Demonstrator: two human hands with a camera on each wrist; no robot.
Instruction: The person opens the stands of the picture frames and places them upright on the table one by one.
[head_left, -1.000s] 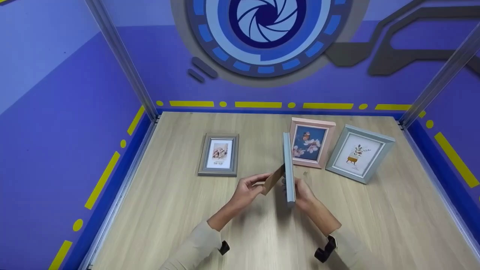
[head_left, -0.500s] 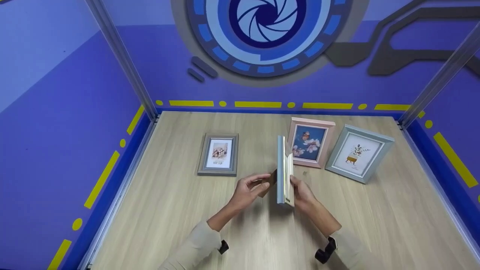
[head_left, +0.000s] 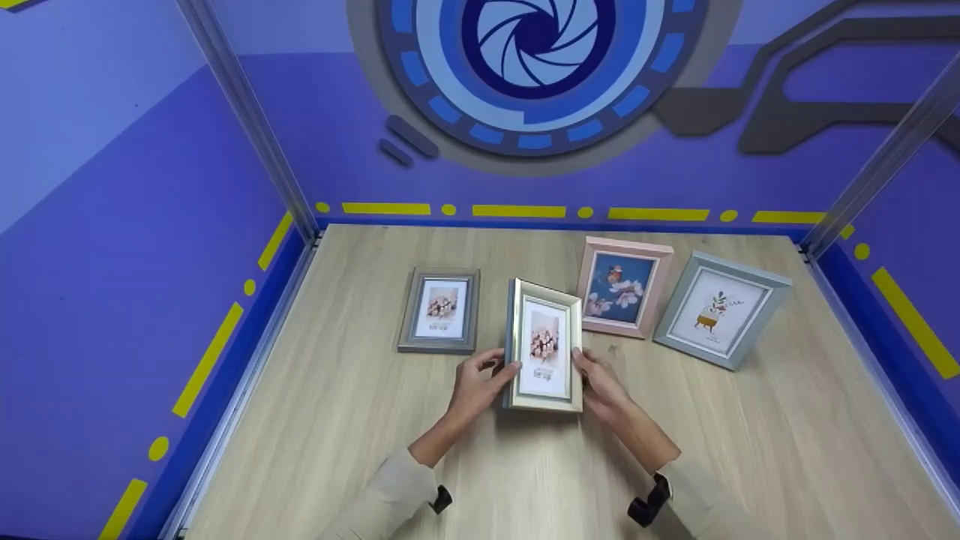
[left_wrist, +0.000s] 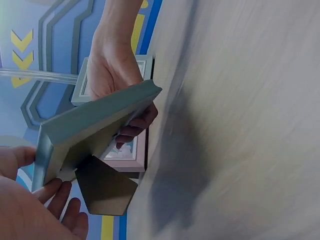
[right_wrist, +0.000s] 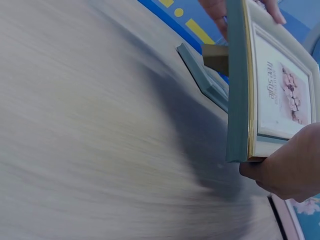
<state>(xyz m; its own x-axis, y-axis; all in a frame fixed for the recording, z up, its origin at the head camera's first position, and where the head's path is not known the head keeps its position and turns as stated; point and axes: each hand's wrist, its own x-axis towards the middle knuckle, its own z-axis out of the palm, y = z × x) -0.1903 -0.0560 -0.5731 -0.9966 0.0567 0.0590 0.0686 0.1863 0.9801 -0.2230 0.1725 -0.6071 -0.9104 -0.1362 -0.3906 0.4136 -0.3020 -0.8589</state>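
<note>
Both my hands hold a picture frame (head_left: pixel 545 341) above the table, its front turned up toward the head camera. It has a pale gold front, blue-green sides and a picture of pink flowers. My left hand (head_left: pixel 472 388) grips the left edge with the thumb at the front. On the opposite edge, my right hand (head_left: pixel 604 386) holds it, thumb on the rim. Behind the frame, a brown stand leg (left_wrist: pixel 107 189) sticks out, as the left wrist view shows. The right wrist view has the picture (right_wrist: pixel 286 95) side-on, with my right hand at its lower corner.
A grey picture frame (head_left: pixel 406 309) is at the left on the wooden table (head_left: pixel 337 450). To the right, a pink frame (head_left: pixel 657 289) with a bird picture and a grey-green frame (head_left: pixel 675 300) with a plant drawing stand close together. Blue walls (head_left: pixel 135 300) enclose the table.
The held frame has turned from edge-on to show its front, and has come slightly left. My left hand has moved from the stand leg to the frame's left edge.
</note>
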